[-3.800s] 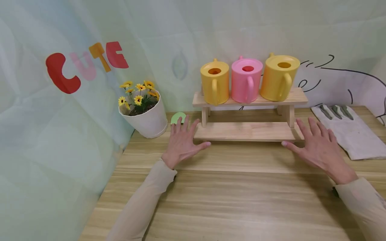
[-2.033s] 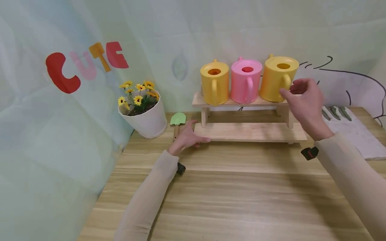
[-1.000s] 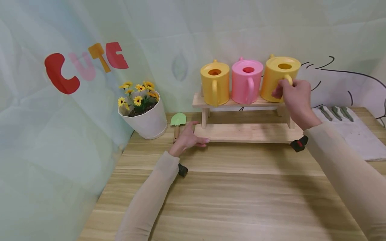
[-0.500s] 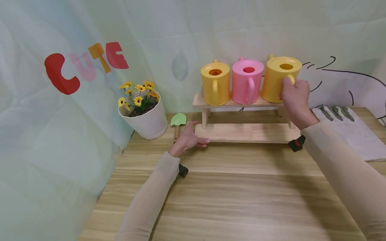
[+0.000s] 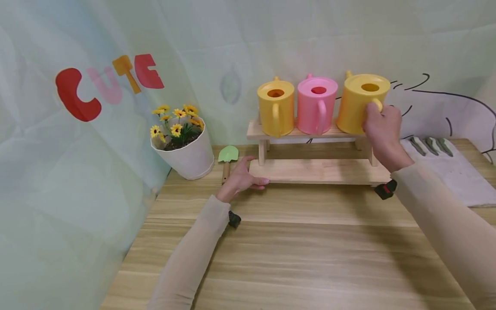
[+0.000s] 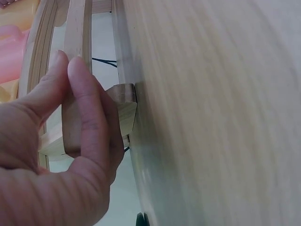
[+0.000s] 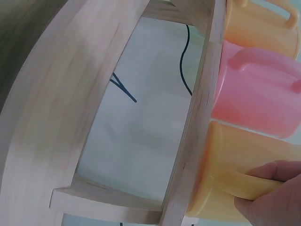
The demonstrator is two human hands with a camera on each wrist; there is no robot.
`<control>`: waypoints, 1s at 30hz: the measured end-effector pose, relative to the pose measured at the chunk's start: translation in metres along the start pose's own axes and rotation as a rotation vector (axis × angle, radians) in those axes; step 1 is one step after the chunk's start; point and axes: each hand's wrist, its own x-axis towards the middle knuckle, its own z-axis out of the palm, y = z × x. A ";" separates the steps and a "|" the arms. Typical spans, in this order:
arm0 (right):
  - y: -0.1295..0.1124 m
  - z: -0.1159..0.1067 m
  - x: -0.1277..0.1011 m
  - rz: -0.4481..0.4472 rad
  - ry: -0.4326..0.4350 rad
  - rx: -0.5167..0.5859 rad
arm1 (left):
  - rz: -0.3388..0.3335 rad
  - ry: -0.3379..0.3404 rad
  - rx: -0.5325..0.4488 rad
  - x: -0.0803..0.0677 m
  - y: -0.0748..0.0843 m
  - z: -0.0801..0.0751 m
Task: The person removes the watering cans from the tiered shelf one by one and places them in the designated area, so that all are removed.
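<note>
A two-step wooden stand [image 5: 317, 170] carries three small watering cans on its upper step: a yellow one [image 5: 284, 114] at left, a pink one [image 5: 308, 110] in the middle and a larger yellow one [image 5: 350, 107] at right. My right hand [image 5: 383, 135] grips the larger can's handle; in the right wrist view its thumb and fingers wrap the handle [image 7: 249, 186], and the can's base is close against the step. With thumb and fingers, my left hand [image 5: 241, 178] pinches the left end of the lower step, seen closely in the left wrist view.
At left stands a white pot [image 5: 190, 159] with yellow flowers [image 5: 176, 129]. Beside it a trowel with a green blade [image 5: 228, 153] lies on the wooden table [image 5: 294, 258]. Gloves [image 5: 445, 172], white with dark green fingertips, lie at right. A printed cloth [image 5: 240, 38] hangs behind.
My right hand has risen from the stand's right end and taken the larger yellow can's handle; that can has shifted slightly rightward. My left hand, spread before, has taken hold of the lower step.
</note>
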 end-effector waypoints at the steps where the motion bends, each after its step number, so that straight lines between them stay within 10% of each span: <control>1: 0.000 -0.001 -0.001 0.000 0.001 0.009 | 0.000 0.000 -0.002 0.000 0.000 0.000; 30: 0.006 -0.033 -0.056 -0.004 -0.039 0.121 | -0.013 0.003 -0.016 0.002 0.001 0.001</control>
